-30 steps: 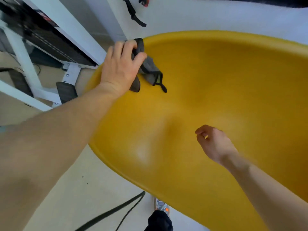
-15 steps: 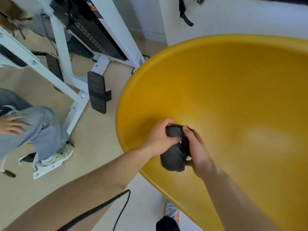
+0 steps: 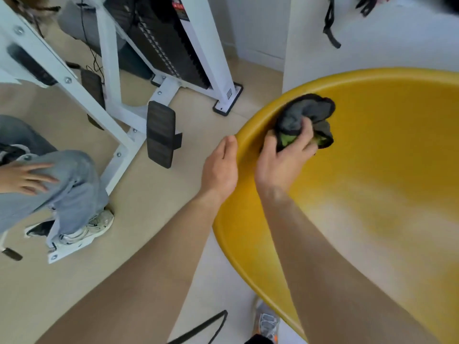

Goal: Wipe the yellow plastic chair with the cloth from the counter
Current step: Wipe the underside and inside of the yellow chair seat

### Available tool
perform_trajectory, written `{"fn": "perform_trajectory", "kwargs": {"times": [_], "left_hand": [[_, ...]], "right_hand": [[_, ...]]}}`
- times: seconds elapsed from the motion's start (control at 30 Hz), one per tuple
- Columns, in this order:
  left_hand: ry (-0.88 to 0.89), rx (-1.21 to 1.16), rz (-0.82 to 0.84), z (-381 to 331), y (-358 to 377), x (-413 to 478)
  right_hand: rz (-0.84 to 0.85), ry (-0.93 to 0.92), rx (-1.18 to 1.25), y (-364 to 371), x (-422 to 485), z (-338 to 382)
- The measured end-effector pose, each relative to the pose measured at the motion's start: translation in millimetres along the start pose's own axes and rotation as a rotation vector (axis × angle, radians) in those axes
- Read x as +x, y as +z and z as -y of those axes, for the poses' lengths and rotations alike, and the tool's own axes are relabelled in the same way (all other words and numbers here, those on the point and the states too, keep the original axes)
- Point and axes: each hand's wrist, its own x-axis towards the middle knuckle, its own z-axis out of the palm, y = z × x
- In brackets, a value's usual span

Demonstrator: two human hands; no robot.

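The yellow plastic chair fills the right half of the view, its curved shell facing me. My right hand grips a bunched dark grey cloth with a green patch and presses it on the inner surface just inside the chair's left rim. My left hand holds nothing and lies against the outer side of that rim, its fingers partly hidden below it.
A white metal frame with black foot pads stands on the beige floor at left. Another person's leg in jeans and hand are at far left. A black cord and my shoe are below.
The cloth went from my left hand, through both hands, into my right hand. My right hand carried it up to the left rim. My left hand let go and moved outside the rim.
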Motion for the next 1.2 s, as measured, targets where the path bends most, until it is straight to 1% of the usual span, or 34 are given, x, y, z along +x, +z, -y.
{"fn": "perform_trajectory", "kwargs": {"times": [0.03, 0.07, 0.1, 0.13, 0.17, 0.2, 0.27, 0.3, 0.33, 0.37, 0.4, 0.43, 0.47, 0.53, 0.57, 0.6, 0.63, 0.67, 0.73, 0.77, 0.8, 0.83, 0.87, 0.9, 0.93, 1.0, 1.07, 1.13, 1.17, 1.2], "left_hand": [[0.033, 0.011, -0.029, 1, 0, 1], [0.058, 0.025, -0.031, 3, 0, 2], [0.076, 0.027, -0.019, 6, -1, 3], [0.089, 0.031, 0.0, 8, -2, 3], [0.098, 0.036, 0.006, 10, -3, 4], [0.102, 0.039, 0.002, 11, -3, 4], [0.101, 0.041, -0.02, 12, -2, 4], [0.104, 0.036, -0.018, 11, -2, 5], [0.105, 0.031, -0.009, 9, -2, 5], [0.103, 0.041, 0.001, 8, -2, 6], [0.094, 0.069, 0.012, 7, -3, 6], [0.088, 0.108, 0.021, 6, -5, 6], [0.092, 0.152, 0.032, 3, -6, 7], [0.185, 0.295, -0.011, -5, -8, 10], [0.27, 0.391, -0.056, -12, -8, 12], [0.364, 0.468, -0.093, -22, -5, 14], [0.463, 0.52, -0.115, -36, 0, 18], [0.55, 0.562, -0.116, -53, 8, 22], [0.68, 0.665, -0.086, -90, 34, 32], [0.713, 0.724, -0.06, -109, 52, 36], [0.736, 0.77, -0.025, -126, 71, 41], [0.762, 0.815, 0.015, -142, 90, 44], [0.793, 0.862, 0.058, -154, 109, 45], [0.824, 0.904, 0.093, -163, 126, 44], [0.853, 0.936, 0.11, -168, 140, 43], [0.877, 0.965, 0.092, -169, 158, 42], [0.906, 0.958, 0.022, -159, 165, 44], [0.944, 0.977, -0.039, -149, 168, 45], [0.941, 0.991, -0.06, -147, 170, 46], [0.926, 1.005, -0.076, -148, 175, 46]], "right_hand": [[0.102, -0.053, -0.075, 0, -26, -24], [0.222, -0.061, -0.142, -5, -53, -48], [0.33, -0.034, -0.198, -14, -78, -68], [0.404, 0.025, -0.221, -24, -94, -79], [0.43, 0.083, -0.197, -29, -98, -80], [0.388, 0.109, -0.112, -30, -89, -72], [0.144, 0.038, 0.111, -16, -44, -32], [0.016, -0.015, 0.163, -7, -15, -10], [-0.077, -0.053, 0.145, 1, 8, 7], [-0.123, -0.087, 0.072, 8, 20, 16], [-0.119, -0.096, -0.017, 12, 20, 14], [-0.069, -0.073, -0.087, 11, 11, -2], [0.015, 0.006, -0.121, 6, -3, -24], [0.195, 0.267, -0.142, -16, -26, -73], [0.239, 0.45, -0.101, -27, -29, -85], [0.229, 0.628, 0.003, -38, -24, -89], [0.162, 0.735, 0.116, -47, -10, -83], [0.055, 0.743, 0.215, -57, 10, -68], [-0.2, 0.566, 0.365, -77, 58, -31], [-0.304, 0.475, 0.407, -87, 81, -12], [-0.397, 0.407, 0.403, -96, 101, 3], [-0.494, 0.378, 0.349, -101, 120, 11], [-0.599, 0.406, 0.27, -106, 136, 12], [-0.705, 0.471, 0.223, -111, 150, 11], [-0.797, 0.548, 0.214, -118, 161, 8], [-0.952, 0.662, 0.26, -142, 182, -3], [-1.085, 0.708, 0.325, -179, 200, -11], [-1.123, 0.635, 0.386, -204, 215, -11], [-1.133, 0.57, 0.333, -205, 219, -15], [-1.12, 0.465, 0.187, -197, 217, -17]]}}
